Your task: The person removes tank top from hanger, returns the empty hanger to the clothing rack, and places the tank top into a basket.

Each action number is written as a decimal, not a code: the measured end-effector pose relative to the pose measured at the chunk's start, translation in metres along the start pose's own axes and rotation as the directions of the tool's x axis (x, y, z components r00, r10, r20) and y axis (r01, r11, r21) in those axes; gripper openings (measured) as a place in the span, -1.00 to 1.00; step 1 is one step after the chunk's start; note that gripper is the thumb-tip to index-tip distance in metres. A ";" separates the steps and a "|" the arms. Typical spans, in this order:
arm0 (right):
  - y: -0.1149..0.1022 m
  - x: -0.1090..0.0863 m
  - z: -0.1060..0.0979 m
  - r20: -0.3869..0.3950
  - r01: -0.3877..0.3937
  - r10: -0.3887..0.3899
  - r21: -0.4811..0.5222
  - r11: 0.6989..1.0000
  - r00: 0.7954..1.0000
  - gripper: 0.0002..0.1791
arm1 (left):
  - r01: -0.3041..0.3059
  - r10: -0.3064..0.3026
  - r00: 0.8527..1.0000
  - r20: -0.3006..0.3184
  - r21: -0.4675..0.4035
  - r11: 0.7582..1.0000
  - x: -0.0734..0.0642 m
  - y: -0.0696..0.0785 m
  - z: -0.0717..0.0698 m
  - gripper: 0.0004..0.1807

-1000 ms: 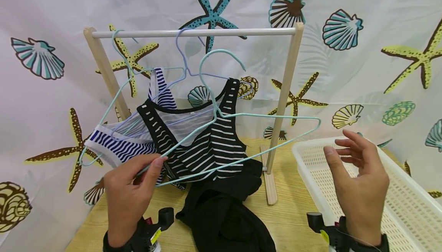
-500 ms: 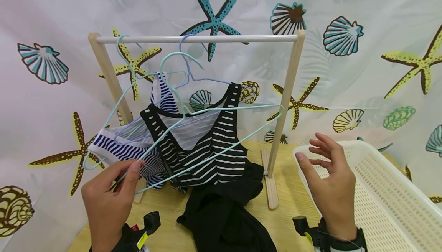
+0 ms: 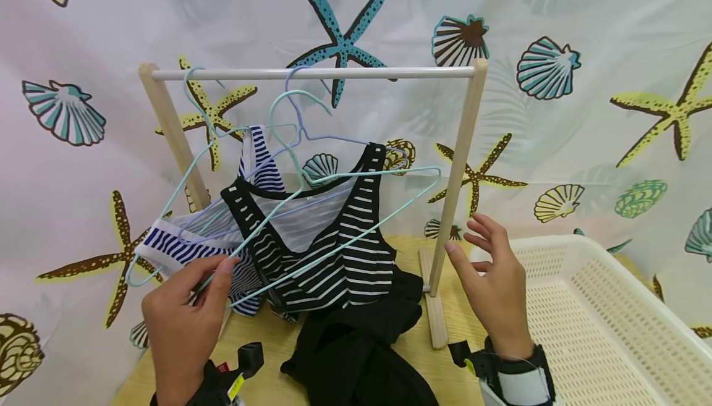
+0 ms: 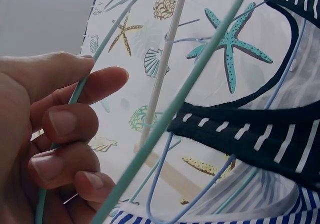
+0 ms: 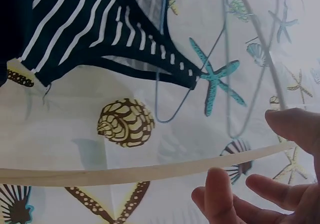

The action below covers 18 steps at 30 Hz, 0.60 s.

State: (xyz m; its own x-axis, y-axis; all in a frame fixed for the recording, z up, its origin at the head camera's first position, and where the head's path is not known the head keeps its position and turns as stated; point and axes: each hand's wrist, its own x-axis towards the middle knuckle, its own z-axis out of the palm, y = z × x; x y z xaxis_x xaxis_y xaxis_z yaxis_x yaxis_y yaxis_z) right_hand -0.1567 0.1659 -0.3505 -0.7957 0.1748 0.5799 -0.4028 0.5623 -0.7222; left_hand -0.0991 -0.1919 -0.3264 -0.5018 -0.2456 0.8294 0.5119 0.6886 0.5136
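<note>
Left hand [image 3: 186, 316] pinches hanger [image 3: 302, 181]; right hand [image 3: 492, 285] loosely spread, empty. Risk: one-sided grip may let hanger swing into top [image 3: 364, 245].

A white curtain [image 3: 589, 134], printed with scallop shells [image 3: 547, 67], yellow starfish [image 3: 677, 111] and whorled shells [image 3: 641, 199], hangs behind the pale wood-grain tabletop [image 3: 272, 338]. A large teal starfish [image 3: 342, 47] marks its upper middle. At the right sits a white plastic basket [image 3: 589, 319] with perforated walls and rounded corners.
</note>
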 end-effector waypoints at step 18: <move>0.035 0.012 0.026 0.126 -0.016 0.012 0.033 0.999 0.992 -0.29 | -0.131 0.126 0.987 0.097 0.047 0.990 0.037 0.016 0.024 -0.89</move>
State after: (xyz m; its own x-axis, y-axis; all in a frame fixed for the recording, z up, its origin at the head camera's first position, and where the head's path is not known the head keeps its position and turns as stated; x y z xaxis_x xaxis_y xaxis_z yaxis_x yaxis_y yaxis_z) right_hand -0.1923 0.1669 -0.3785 -0.8508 0.0785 0.5195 -0.4048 0.5324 -0.7434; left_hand -0.1260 -0.1732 -0.2929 -0.4982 -0.0896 0.8624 0.5397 0.7464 0.3893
